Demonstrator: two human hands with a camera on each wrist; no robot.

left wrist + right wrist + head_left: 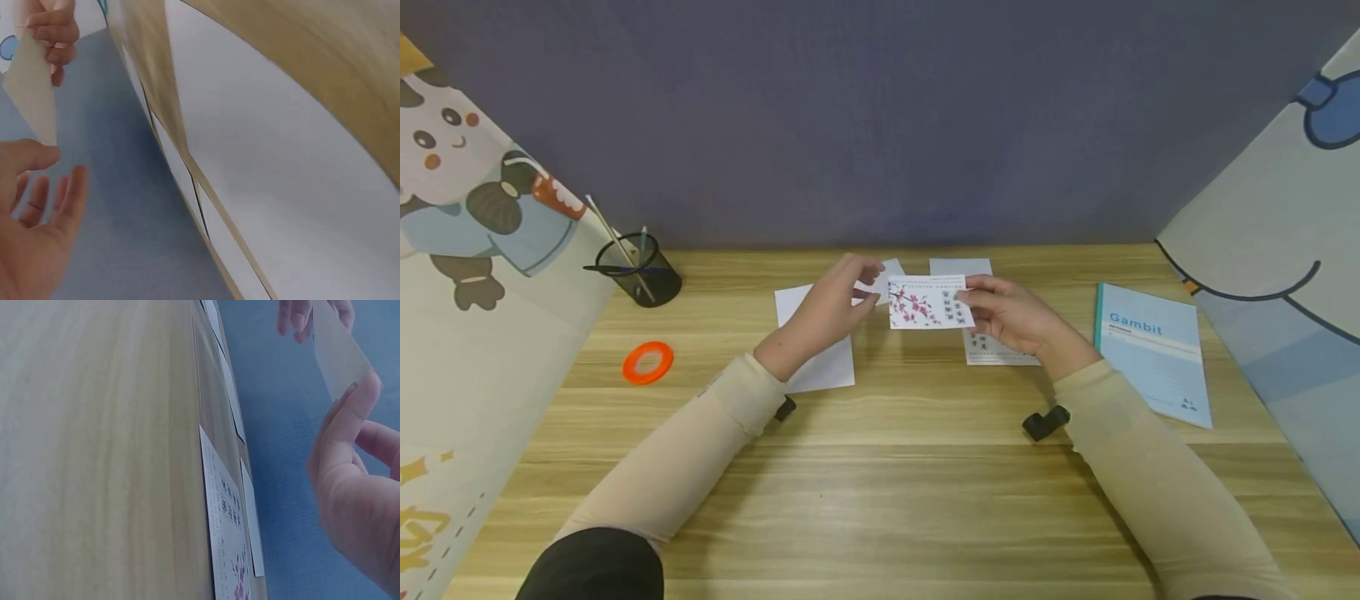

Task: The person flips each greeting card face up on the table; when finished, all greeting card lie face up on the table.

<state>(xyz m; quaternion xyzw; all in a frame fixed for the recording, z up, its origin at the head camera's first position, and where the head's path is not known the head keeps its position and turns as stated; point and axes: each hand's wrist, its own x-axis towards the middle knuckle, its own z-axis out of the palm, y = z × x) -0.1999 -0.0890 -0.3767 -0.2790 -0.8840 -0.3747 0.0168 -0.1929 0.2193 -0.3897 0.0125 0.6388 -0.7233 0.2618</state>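
While the right hand (1017, 318) pinched the blossom card (921, 302) above the table (895, 500), the left hand (829, 307), fingers loosely curved around nothing, hung beside it; the notebook (1153, 358) at right read "Gambit" (the card's print was too small).

cream left sleeve (677, 458), small dark print (709, 384) near its creased cuff (758, 390), black cloth (595, 568) toward elbow, small black block (786, 408) under cuff, matching right sleeve (1157, 475), curved black piece (1045, 423) beside it, bare left hand (826, 308), bare right hand (1018, 315)
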